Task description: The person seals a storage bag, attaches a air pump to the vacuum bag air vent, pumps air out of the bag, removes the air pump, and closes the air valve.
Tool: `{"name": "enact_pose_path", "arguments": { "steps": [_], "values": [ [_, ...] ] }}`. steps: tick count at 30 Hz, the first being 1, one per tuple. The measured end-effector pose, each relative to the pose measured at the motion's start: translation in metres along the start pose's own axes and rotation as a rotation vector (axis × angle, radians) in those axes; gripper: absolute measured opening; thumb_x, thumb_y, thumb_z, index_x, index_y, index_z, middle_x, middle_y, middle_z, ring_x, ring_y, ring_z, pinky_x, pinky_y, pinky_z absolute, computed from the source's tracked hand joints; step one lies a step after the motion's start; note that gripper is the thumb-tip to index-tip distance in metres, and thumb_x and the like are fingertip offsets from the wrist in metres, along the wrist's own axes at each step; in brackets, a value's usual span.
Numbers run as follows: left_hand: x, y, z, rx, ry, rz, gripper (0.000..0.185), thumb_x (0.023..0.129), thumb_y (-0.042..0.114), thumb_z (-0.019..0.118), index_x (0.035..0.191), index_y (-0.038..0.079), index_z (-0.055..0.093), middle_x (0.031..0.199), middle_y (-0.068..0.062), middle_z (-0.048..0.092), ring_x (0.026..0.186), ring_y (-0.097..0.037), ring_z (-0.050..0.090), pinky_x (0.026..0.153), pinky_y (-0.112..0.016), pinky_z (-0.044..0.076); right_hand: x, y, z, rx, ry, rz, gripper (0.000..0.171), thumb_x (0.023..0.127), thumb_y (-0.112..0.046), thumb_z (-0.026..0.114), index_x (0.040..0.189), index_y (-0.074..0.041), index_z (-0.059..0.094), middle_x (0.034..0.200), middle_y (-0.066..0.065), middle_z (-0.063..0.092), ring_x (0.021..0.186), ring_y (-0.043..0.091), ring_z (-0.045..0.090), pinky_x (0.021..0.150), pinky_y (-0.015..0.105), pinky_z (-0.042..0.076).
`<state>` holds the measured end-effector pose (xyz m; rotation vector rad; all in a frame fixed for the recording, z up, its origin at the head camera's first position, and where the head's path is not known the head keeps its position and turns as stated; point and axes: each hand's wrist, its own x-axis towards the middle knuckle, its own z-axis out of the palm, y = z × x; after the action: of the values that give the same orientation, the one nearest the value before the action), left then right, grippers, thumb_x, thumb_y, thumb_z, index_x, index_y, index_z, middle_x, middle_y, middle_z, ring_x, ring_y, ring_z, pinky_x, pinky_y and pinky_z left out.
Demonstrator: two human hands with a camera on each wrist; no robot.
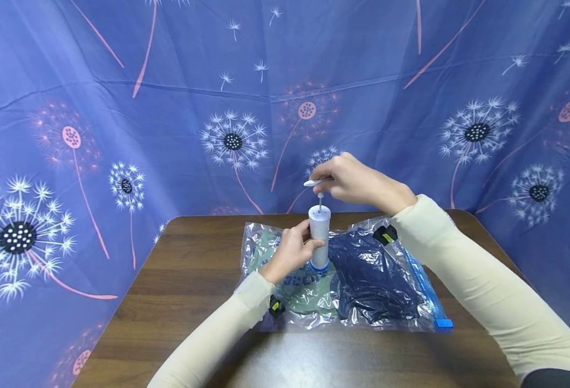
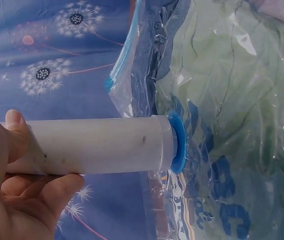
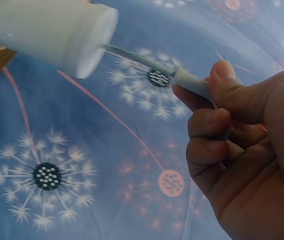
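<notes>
Blue dandelion-print cloth (image 1: 168, 134) hangs all round as backdrop; dark wood-grain counter (image 1: 178, 280) below it.

Clear vacuum bag (image 1: 362, 318) lies flat mid-counter, with a dark navy garment (image 1: 372, 275) on the right side inside it and a pale green one with blue lettering (image 1: 309, 293) on the left. Blue zip strip (image 1: 425, 285) runs along the bag's right edge, slider at the near corner.

White hand pump (image 1: 320, 231) stands upright on the blue valve (image 2: 178, 142), roughly centre of the bag. Your left hand (image 1: 289, 253) has its grip clamped round the pump barrel, thumb on top, fingers wrapped under. Your right hand (image 1: 352, 180) is clamped on the T-handle (image 3: 192, 85), thin rod partly drawn out above the barrel.

Risks as I read them:
- The barrel is a smooth hard plastic cylinder on a shallow round valve. A pull off-axis likely tips it off the seat and you lose the seal.
- The film is thin, glossy and heavily wrinkled round the valve. Leaning on the pump could crease the film under the rim and let air leak.
- The rod is slim. Side load from the right hand could bend it or make it bind.
- Can't tell whether the zip is fully shut along its length. If it isn't, pumping gets you nothing.
- Bag is slick on smooth wood, so it may skate.

Garments are soft and bulky, so the base under the valve is uneven.
</notes>
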<state>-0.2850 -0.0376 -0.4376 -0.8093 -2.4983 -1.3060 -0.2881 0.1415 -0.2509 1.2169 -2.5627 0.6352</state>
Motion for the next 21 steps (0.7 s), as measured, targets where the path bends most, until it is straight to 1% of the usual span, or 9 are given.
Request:
{"name": "enact_pose_path", "arguments": {
  "steps": [4, 7, 9, 11, 13, 16, 18, 21],
  "values": [
    [0.001, 0.001, 0.001, 0.011, -0.003, 0.009, 0.039, 0.094, 0.016, 0.077, 0.128, 0.004, 0.063, 0.117, -0.015, 0.076, 0.106, -0.023, 0.075, 0.088, -0.031, 0.061, -0.001, -0.002, -0.009, -0.010, 0.059, -0.003, 0.016, 0.095, -0.001, 0.071, 0.109, 0.001, 0.078, 0.097, 0.011, 0.080, 0.081, 0.019, 0.076, 0.070, 0.037, 0.062],
    [0.001, 0.002, 0.001, 0.010, -0.006, 0.007, 0.038, 0.095, 0.016, 0.076, 0.128, 0.004, 0.064, 0.118, -0.015, 0.076, 0.108, -0.024, 0.075, 0.089, -0.032, 0.061, -0.001, -0.002, -0.014, -0.009, 0.099, -0.012, 0.018, 0.093, 0.001, 0.071, 0.110, 0.003, 0.078, 0.100, 0.014, 0.080, 0.085, 0.022, 0.078, 0.071, 0.036, 0.062],
    [0.000, 0.002, 0.002, 0.008, -0.006, 0.002, 0.038, 0.094, 0.016, 0.076, 0.127, 0.004, 0.064, 0.118, -0.015, 0.076, 0.108, -0.024, 0.075, 0.089, -0.032, 0.061, -0.001, -0.002, -0.016, -0.008, 0.111, -0.025, 0.019, 0.093, 0.003, 0.071, 0.111, 0.003, 0.078, 0.102, 0.015, 0.079, 0.086, 0.023, 0.078, 0.067, 0.036, 0.061],
    [0.000, 0.003, 0.003, 0.003, -0.007, -0.004, 0.037, 0.094, 0.016, 0.076, 0.127, 0.004, 0.064, 0.118, -0.015, 0.076, 0.108, -0.024, 0.075, 0.090, -0.032, 0.061, -0.001, -0.002, -0.016, -0.011, 0.111, -0.039, 0.018, 0.094, 0.002, 0.070, 0.111, 0.003, 0.078, 0.103, 0.017, 0.079, 0.084, 0.023, 0.077, 0.064, 0.035, 0.058],
    [0.000, 0.003, 0.003, 0.000, -0.014, -0.002, 0.037, 0.095, 0.016, 0.076, 0.128, 0.004, 0.064, 0.118, -0.015, 0.076, 0.108, -0.023, 0.074, 0.090, -0.032, 0.061, -0.002, -0.002, -0.017, -0.028, 0.101, -0.041, 0.018, 0.095, 0.001, 0.070, 0.111, 0.002, 0.078, 0.102, 0.015, 0.079, 0.082, 0.023, 0.077, 0.064, 0.035, 0.058],
    [0.000, 0.004, 0.003, -0.005, -0.029, 0.002, 0.039, 0.096, 0.017, 0.075, 0.130, 0.005, 0.063, 0.121, -0.014, 0.075, 0.109, -0.023, 0.074, 0.090, -0.032, 0.061, -0.005, -0.003, -0.018, -0.053, 0.082, -0.056, 0.018, 0.095, -0.002, 0.071, 0.111, 0.001, 0.077, 0.101, 0.015, 0.079, 0.082, 0.024, 0.077, 0.068, 0.038, 0.061],
    [-0.001, 0.003, 0.003, -0.002, -0.027, 0.009, 0.039, 0.096, 0.017, 0.075, 0.131, 0.005, 0.062, 0.121, -0.014, 0.075, 0.110, -0.023, 0.074, 0.090, -0.034, 0.061, -0.007, -0.002, -0.017, -0.064, 0.065, -0.071, 0.019, 0.095, -0.003, 0.072, 0.112, 0.001, 0.077, 0.101, 0.014, 0.079, 0.083, 0.024, 0.077, 0.071, 0.039, 0.063],
    [-0.002, 0.002, 0.003, -0.005, -0.019, 0.006, 0.040, 0.095, 0.017, 0.075, 0.131, 0.005, 0.062, 0.120, -0.015, 0.075, 0.110, -0.024, 0.074, 0.090, -0.035, 0.061, -0.009, 0.002, -0.009, -0.057, 0.043, -0.105, 0.020, 0.094, -0.005, 0.073, 0.113, 0.002, 0.076, 0.103, 0.016, 0.079, 0.083, 0.024, 0.077, 0.072, 0.040, 0.063]
  ]
}}
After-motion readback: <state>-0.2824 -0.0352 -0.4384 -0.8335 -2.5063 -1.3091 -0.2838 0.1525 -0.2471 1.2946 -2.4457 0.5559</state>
